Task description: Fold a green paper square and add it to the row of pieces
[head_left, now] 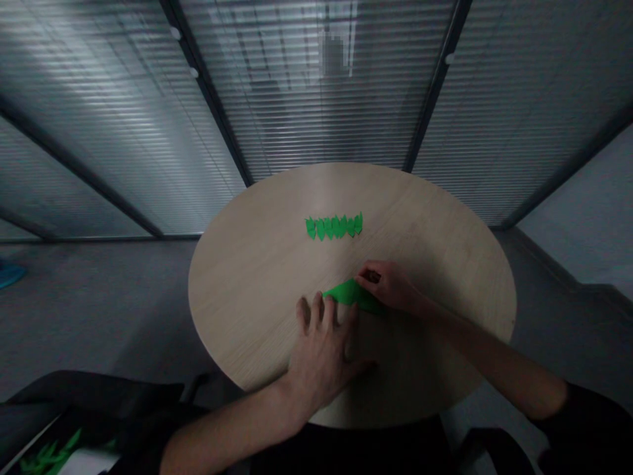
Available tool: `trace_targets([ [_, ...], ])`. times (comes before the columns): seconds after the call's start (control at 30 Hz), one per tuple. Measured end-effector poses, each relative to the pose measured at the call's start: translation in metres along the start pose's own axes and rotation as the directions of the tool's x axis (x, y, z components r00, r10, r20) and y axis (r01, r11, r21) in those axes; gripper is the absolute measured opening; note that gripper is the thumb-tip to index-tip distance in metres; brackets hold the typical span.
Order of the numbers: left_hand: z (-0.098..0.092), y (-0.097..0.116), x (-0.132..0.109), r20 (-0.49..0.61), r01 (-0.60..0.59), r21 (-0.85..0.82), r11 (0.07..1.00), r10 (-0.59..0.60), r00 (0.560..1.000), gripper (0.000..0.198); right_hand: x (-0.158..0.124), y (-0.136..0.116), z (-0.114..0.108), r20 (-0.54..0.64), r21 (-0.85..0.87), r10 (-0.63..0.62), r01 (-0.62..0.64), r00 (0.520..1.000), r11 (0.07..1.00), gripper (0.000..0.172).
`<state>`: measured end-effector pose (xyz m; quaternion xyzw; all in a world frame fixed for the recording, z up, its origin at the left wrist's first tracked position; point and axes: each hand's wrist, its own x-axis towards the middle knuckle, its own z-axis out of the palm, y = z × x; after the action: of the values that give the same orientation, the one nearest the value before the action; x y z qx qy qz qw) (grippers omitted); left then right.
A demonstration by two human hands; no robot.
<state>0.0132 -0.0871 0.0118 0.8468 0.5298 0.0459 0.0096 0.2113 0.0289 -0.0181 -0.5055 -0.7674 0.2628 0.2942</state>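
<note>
A folded piece of green paper [349, 290], roughly triangular, lies on the round wooden table [257, 264] in front of me. My left hand [324, 353] rests with fingers spread, its fingertips on the paper's near left edge. At the paper's top right, my right hand [388, 285] has thumb and index finger pinched together on its edge. The right end of the paper is partly hidden in shadow by that hand. Farther back on the table stands a row of several small folded green paper pieces [335, 227], side by side.
Glass partitions with blinds [321, 125] rise behind the table. At the lower left, a dark chair [93, 389] holds more green paper pieces [52, 455] and a white item [89, 462]. A blue object [10, 272] lies on the grey floor at far left.
</note>
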Motion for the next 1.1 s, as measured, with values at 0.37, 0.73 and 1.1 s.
trace_targets([
  [0.37, 0.010, 0.008, -0.015, -0.101, -0.024, 0.119, 0.993, 0.036, 0.994, 0.064, 0.001, -0.002, 0.000, -0.002, -0.007, -0.008, 0.008, 1.000, 1.000, 0.018],
  [0.73, 0.019, 0.027, 0.021, -0.108, -0.175, 0.135, 0.975, 0.190, 0.976, 0.059, 0.000, -0.001, -0.002, 0.023, 0.029, -0.017, 0.016, 1.000, 0.999, 0.018],
  [1.1, 0.002, 0.031, 0.017, 0.067, -0.142, -0.024, 0.990, 0.143, 0.987, 0.067, 0.000, 0.000, 0.000, 0.014, 0.003, -0.026, 0.026, 1.000, 1.000, 0.017],
])
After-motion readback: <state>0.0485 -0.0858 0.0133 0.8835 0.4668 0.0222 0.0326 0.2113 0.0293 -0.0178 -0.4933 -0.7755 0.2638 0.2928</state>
